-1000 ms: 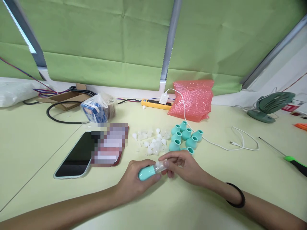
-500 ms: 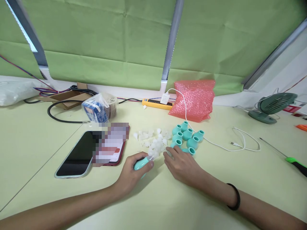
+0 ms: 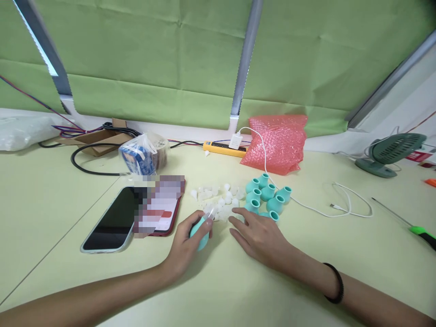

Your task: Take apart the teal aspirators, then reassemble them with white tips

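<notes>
Apparently, one teal bulb (image 3: pixel 200 236), gripped by the left hand (image 3: pixel 182 245) in front of the white pile (image 3: pixel 225 211), already wears a clear tip (image 3: pixel 210 212); the bulbs (image 3: pixel 268 194) right of the pile show none. The right hand (image 3: pixel 265 238), fingers (image 3: pixel 247 217) parted, is at the pile's edge.

And nothing legible here! Phone screen (image 3: pixel 161 209) (partly pixelated), blue packet (image 3: pixel 138 159), red label (image 3: pixel 418 156): not one word readable.

Nine teal bulbs (image 3: pixel 268 193), two phones (image 3: pixel 111 222), one fan (image 3: pixel 397 149), one screwdriver (image 3: pixel 417 230), one charger (image 3: pixel 235 141)
</notes>
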The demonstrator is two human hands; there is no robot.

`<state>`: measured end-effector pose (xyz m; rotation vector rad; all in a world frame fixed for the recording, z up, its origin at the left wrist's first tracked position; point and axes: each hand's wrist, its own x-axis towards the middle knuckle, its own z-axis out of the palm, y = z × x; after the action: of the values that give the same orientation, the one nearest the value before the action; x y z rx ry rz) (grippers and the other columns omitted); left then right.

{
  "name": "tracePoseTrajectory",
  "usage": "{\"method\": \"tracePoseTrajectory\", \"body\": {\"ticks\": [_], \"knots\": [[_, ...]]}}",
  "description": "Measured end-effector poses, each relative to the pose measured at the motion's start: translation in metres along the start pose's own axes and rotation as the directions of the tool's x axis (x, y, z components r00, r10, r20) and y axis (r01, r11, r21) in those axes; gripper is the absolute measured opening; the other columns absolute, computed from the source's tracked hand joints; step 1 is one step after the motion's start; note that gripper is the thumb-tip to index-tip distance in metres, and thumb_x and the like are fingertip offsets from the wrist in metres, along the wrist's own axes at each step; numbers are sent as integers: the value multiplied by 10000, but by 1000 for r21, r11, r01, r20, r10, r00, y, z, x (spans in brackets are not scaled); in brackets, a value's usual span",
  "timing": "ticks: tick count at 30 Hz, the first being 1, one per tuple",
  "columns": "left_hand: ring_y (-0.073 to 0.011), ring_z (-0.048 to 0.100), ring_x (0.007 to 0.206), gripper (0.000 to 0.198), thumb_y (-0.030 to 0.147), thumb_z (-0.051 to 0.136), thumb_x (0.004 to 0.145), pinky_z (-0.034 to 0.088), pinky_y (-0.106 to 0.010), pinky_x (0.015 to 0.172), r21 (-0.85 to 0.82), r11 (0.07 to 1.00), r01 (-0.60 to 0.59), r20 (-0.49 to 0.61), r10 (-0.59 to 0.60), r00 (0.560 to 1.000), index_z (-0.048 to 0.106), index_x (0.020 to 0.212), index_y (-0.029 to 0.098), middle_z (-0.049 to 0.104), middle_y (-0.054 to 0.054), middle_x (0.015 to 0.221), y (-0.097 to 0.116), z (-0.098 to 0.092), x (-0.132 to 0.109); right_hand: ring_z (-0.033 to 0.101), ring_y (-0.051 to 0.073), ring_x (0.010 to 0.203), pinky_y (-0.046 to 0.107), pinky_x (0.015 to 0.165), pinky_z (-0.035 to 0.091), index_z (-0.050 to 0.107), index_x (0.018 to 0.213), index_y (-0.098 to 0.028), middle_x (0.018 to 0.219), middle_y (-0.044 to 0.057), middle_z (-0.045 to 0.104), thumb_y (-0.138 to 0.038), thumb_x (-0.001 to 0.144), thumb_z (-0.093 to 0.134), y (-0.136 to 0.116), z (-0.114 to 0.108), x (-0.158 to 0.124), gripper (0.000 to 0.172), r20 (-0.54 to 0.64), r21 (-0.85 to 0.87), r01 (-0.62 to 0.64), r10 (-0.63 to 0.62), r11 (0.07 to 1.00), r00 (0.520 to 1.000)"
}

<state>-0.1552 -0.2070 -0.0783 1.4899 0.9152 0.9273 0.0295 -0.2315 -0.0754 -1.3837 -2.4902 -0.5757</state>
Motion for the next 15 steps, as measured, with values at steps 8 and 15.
{"method": "tracePoseTrajectory", "body": {"ticks": [8,15], "knots": [[-117,435,644,167,325,436,799,359,-196,603,-2,995,-102,-75,102,992,480,762,167,482,20,689,-1,-2,-6,450,254,869,368,670,372,566,944,-172,934,98,565,-174,805,421,-19,1,42,201,111,42,53,-58,998,992],[-103,418,587,122,236,478,761,332,-195,562,70,982,-176,68,171,983,506,687,143,474,23,629,0,-6,-9,449,246,834,377,680,331,603,766,-145,884,112,551,-71,704,456,-20,14,46,176,161,104,78,-94,991,982]]}}
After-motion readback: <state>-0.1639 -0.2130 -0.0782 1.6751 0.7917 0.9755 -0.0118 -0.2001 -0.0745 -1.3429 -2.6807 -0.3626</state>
